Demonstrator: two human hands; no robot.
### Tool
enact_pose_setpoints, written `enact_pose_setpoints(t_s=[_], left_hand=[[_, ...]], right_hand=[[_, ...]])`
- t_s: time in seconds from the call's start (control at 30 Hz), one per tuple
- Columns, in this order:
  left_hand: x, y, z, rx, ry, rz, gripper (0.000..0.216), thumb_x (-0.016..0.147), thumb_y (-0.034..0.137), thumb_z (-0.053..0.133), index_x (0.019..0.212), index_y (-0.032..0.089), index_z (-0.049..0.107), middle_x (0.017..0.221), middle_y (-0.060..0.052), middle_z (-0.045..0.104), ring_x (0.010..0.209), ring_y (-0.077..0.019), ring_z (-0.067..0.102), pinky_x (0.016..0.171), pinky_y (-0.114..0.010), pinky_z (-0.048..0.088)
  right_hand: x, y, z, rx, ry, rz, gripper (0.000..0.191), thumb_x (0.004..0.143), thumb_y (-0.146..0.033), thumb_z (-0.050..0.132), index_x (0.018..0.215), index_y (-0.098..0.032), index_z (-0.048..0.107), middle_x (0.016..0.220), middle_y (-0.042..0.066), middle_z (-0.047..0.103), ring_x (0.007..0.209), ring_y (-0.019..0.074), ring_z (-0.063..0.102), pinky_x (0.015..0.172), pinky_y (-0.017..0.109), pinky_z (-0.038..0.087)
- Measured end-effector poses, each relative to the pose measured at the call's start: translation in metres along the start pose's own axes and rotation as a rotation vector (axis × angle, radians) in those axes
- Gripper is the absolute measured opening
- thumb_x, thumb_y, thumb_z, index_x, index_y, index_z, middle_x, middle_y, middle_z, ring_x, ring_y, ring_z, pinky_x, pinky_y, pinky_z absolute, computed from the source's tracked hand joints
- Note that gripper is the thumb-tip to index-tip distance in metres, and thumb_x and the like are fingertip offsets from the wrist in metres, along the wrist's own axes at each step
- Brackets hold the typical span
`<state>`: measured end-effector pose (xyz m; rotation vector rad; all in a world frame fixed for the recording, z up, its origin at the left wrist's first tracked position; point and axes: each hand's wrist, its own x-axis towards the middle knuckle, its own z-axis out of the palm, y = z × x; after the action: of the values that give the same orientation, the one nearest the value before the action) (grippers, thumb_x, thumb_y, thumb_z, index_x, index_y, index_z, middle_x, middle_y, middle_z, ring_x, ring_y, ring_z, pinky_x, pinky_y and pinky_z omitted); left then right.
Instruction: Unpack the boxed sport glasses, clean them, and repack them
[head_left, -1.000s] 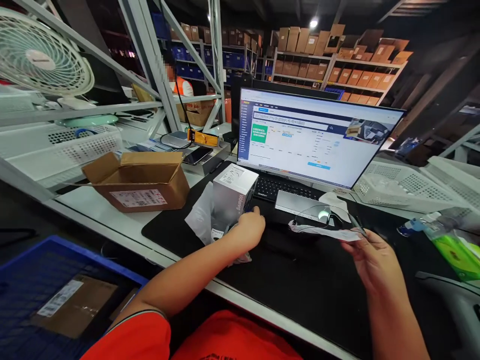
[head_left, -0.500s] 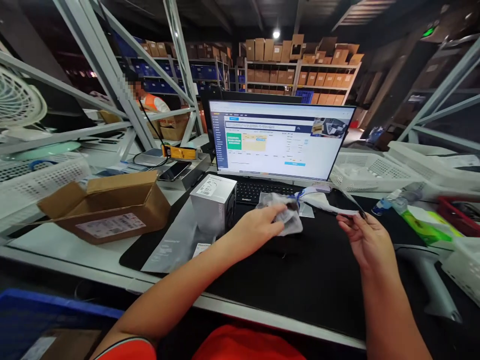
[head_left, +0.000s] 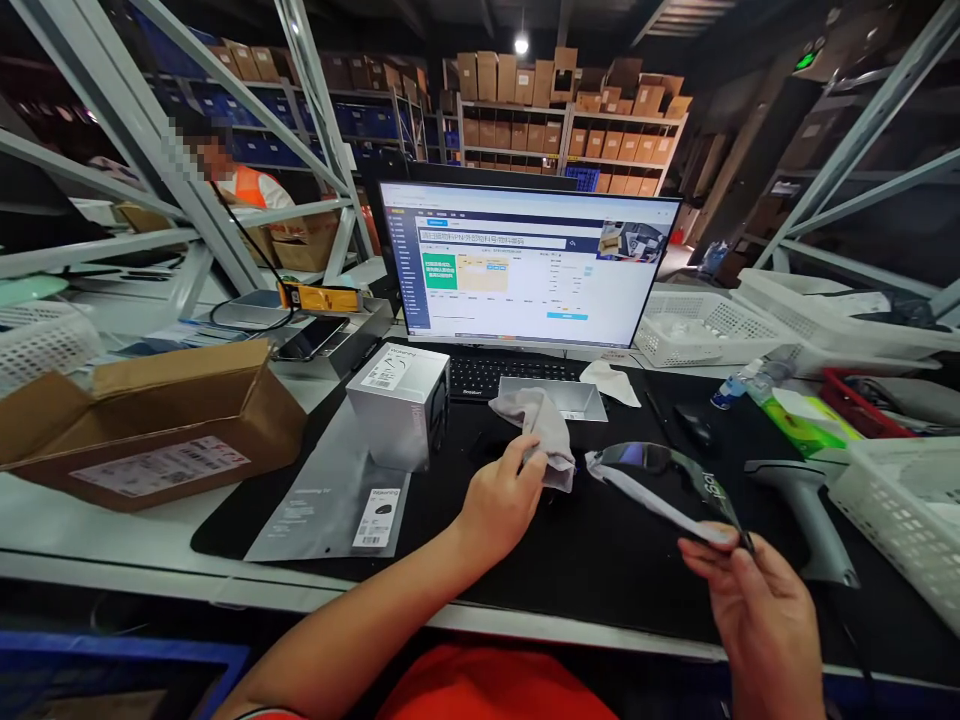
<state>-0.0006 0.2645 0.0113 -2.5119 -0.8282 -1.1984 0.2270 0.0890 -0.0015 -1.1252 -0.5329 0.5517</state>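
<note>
From my remote feed, starting at the left, an open brown cardboard box point(head_left: 225, 430) sits on the white-edged table point(head_left: 52, 535). Next, on the black mat point(head_left: 592, 570), come a flat translucent grey plastic sleeve point(head_left: 300, 510) and a silver cube-shaped carton point(head_left: 390, 405), standing upright.

My left hand point(head_left: 491, 510) has its fingers pinched together on a soft grey cloth pouch point(head_left: 546, 425), which flops over beyond the fingertips. Half a second ago the pouch was bunched up beside the eyewear, in front of the keyboard point(head_left: 502, 375); now it hangs loose, with a gap between them. I judge the two are separated, leaving that lens free of the pouch.

Right of that gap are the dark-lensed wraparound glasses point(head_left: 645, 458), held above the mat, a white strip point(head_left: 660, 505) running along them. My right hand point(head_left: 772, 600) has thumb and fingers closed on their near end, pinching the strip too. Just beyond it lies a grey handheld scanner point(head_left: 806, 515).
</note>
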Motion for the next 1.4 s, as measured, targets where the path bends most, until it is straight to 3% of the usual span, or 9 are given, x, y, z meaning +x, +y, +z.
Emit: enact_pose_setpoints(t_s=[0.23, 0.5, 0.7, 0.87, 1.0, 1.13, 1.2, 1.3, 1.4], left_hand=[[0.006, 0.004, -0.006, -0.029, -0.173, -0.034, 0.018, 0.100, 0.017, 0.043, 0.102, 0.017, 0.061, 0.085, -0.006, 0.075, 0.068, -0.0178, 0.071, 0.060, -0.028, 0.051], [0.008, 0.008, -0.011, -0.271, -0.163, -0.152, 0.021, 0.102, 0.022, 0.042, 0.103, 0.017, 0.062, 0.094, -0.007, 0.075, 0.077, -0.0187, 0.072, 0.066, -0.028, 0.051], [0.009, 0.006, -0.017, -0.414, -0.240, -0.258, 0.018, 0.102, 0.025, 0.045, 0.098, 0.019, 0.062, 0.085, -0.002, 0.072, 0.073, -0.0166, 0.069, 0.066, -0.027, 0.050], [0.015, 0.001, -0.024, -0.315, -0.280, -0.167, 0.020, 0.101, 0.025, 0.043, 0.097, 0.019, 0.062, 0.116, -0.008, 0.067, 0.083, -0.0180, 0.068, 0.071, -0.030, 0.051], [0.023, -0.006, -0.030, -0.398, -0.315, -0.164, 0.017, 0.099, 0.026, 0.047, 0.095, 0.021, 0.063, 0.114, -0.006, 0.060, 0.092, -0.0187, 0.065, 0.078, -0.031, 0.052], [0.026, -0.007, -0.030, -0.510, -0.372, -0.133, 0.015, 0.100, 0.025, 0.047, 0.094, 0.021, 0.061, 0.103, -0.004, 0.059, 0.089, -0.0177, 0.060, 0.078, -0.030, 0.049], [0.026, -0.005, -0.028, -0.527, -0.380, -0.111, 0.016, 0.101, 0.025, 0.045, 0.093, 0.021, 0.059, 0.099, -0.004, 0.059, 0.087, -0.0180, 0.058, 0.077, -0.030, 0.047], [0.023, -0.001, -0.026, -0.540, -0.345, -0.084, 0.019, 0.102, 0.024, 0.042, 0.090, 0.021, 0.057, 0.093, -0.004, 0.060, 0.085, -0.0186, 0.056, 0.075, -0.031, 0.045], [0.021, 0.000, -0.026, -0.540, -0.296, -0.081, 0.023, 0.103, 0.025, 0.039, 0.088, 0.020, 0.055, 0.090, -0.004, 0.060, 0.083, -0.0186, 0.055, 0.074, -0.031, 0.045]], right_hand=[[-0.046, 0.029, -0.002, -0.267, -0.064, -0.150, 0.023, 0.082, -0.043, 0.078, 0.092, -0.022, 0.081, 0.095, 0.012, 0.077, 0.077, 0.0302, 0.075, 0.061, 0.038, 0.067], [-0.050, 0.054, 0.015, -0.402, -0.029, -0.370, 0.019, 0.090, -0.034, 0.070, 0.103, -0.023, 0.079, 0.106, 0.010, 0.076, 0.094, 0.0303, 0.075, 0.076, 0.041, 0.066], [-0.045, 0.055, 0.026, -0.640, -0.297, -0.791, 0.029, 0.089, -0.012, 0.064, 0.111, -0.028, 0.075, 0.111, 0.007, 0.077, 0.095, 0.0259, 0.076, 0.080, 0.037, 0.066], [-0.039, 0.058, 0.022, -0.797, -0.529, -1.012, 0.055, 0.088, 0.002, 0.058, 0.136, -0.023, 0.064, 0.131, 0.014, 0.068, 0.113, 0.0266, 0.071, 0.091, 0.037, 0.064], [-0.038, 0.061, 0.020, -0.812, -0.492, -1.008, 0.053, 0.088, 0.001, 0.056, 0.134, -0.025, 0.065, 0.131, 0.013, 0.069, 0.113, 0.0272, 0.071, 0.090, 0.038, 0.065], [-0.046, 0.062, 0.033, -0.683, -0.103, -0.784, 0.027, 0.091, -0.014, 0.064, 0.113, -0.025, 0.075, 0.114, 0.010, 0.076, 0.100, 0.0279, 0.075, 0.084, 0.042, 0.065], [-0.050, 0.062, 0.041, -0.636, -0.012, -0.643, 0.018, 0.092, -0.022, 0.066, 0.107, -0.023, 0.076, 0.108, 0.011, 0.077, 0.096, 0.0285, 0.075, 0.081, 0.043, 0.065], [-0.049, 0.063, 0.049, -0.606, -0.065, -0.600, 0.016, 0.093, -0.023, 0.065, 0.103, -0.021, 0.077, 0.106, 0.011, 0.077, 0.095, 0.0276, 0.076, 0.081, 0.041, 0.066], [-0.039, 0.061, 0.047, -0.614, -0.241, -0.723, 0.020, 0.092, -0.015, 0.063, 0.106, -0.022, 0.076, 0.111, 0.010, 0.076, 0.100, 0.0263, 0.075, 0.085, 0.040, 0.065]])
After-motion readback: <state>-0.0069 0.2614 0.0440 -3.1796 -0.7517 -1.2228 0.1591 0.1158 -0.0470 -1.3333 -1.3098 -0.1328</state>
